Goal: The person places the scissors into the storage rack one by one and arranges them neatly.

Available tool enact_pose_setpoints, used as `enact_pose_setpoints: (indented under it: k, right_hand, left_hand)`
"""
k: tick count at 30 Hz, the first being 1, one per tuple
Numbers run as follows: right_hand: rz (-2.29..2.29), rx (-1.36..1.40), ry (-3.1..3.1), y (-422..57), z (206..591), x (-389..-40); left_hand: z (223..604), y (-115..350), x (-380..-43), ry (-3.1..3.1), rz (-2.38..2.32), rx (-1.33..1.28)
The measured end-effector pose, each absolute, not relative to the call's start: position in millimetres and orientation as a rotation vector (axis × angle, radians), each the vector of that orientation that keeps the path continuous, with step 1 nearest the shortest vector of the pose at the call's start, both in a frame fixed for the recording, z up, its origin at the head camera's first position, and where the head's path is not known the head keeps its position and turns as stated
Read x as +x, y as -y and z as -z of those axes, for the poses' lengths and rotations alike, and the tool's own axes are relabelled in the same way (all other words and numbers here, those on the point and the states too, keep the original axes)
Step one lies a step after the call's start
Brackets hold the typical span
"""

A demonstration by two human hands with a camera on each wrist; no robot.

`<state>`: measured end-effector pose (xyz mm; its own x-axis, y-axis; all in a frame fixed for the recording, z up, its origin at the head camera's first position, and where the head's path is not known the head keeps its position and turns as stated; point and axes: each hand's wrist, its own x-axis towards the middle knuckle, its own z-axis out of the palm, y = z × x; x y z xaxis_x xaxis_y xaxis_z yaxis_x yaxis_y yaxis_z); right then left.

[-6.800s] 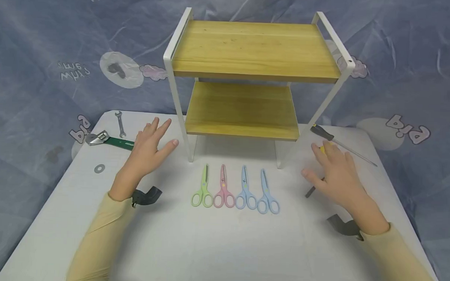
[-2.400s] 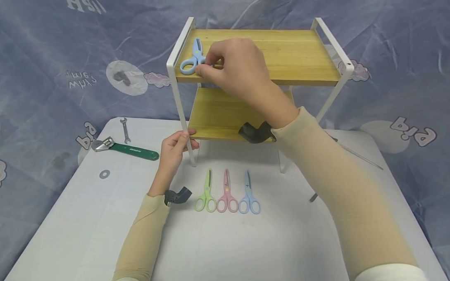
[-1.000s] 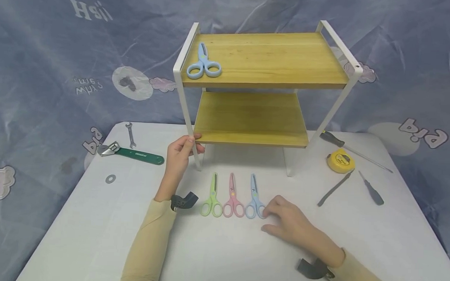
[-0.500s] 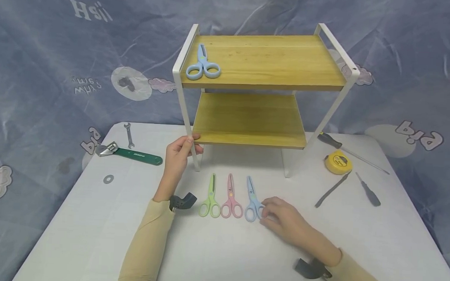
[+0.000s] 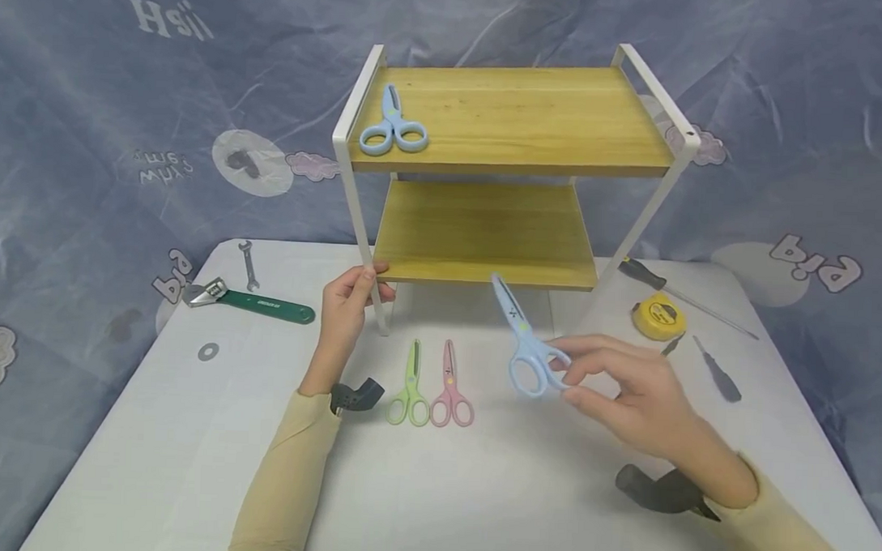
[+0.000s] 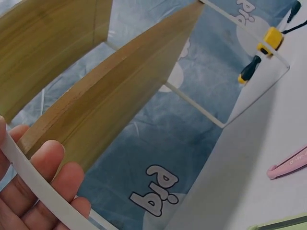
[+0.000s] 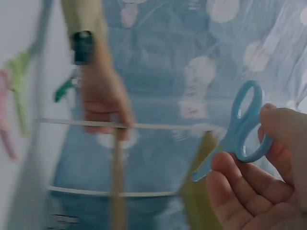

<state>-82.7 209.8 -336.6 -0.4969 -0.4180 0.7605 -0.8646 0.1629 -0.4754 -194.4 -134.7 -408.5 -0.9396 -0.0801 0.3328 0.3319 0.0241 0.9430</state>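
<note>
My right hand (image 5: 634,392) pinches one handle loop of a pair of blue scissors (image 5: 528,343), held up in front of the lower shelf with the blades pointing up and away. In the right wrist view the same blue scissors (image 7: 240,129) sit between thumb and fingers. My left hand (image 5: 345,309) grips the front left leg of a two-tier shelf (image 5: 505,120), fingers curled round the white frame, as the left wrist view also shows. Another pair of blue scissors (image 5: 393,128) lies at the left of the top board. Green scissors (image 5: 410,388) and pink scissors (image 5: 450,389) lie side by side on the table.
At left on the table are an adjustable wrench (image 5: 261,303), a small spanner (image 5: 248,265) and a washer (image 5: 208,352). At right lie a yellow tape measure (image 5: 659,317), a long screwdriver (image 5: 684,296) and a smaller screwdriver (image 5: 718,373). A patterned cloth (image 5: 110,134) hangs behind.
One pair of blue scissors came to lie on the top board earlier. The second pair has since been lifted off the table by my right hand. The left hand stays on the leg.
</note>
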Motion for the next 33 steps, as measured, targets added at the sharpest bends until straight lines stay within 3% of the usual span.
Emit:
enact_pose_setpoints:
  k: [5, 15, 23, 33]
  right_hand:
    - [-1.400, 1.306, 1.722, -199, 273, -94]
    - [-0.832, 1.051, 2.123, -172, 187, -149]
    - [-0.631, 0.848, 2.496, -143, 158, -192]
    - [-0.571, 0.908, 2.627, -123, 156, -213]
  left_hand:
    - [410, 135, -195, 2.009, 1.973, -0.283]
    - [410, 136, -196, 2.001, 1.962, -0.308]
    - [411, 135, -198, 1.997, 1.964, -0.312]
    - [412, 135, -197, 1.998, 1.957, -0.317]
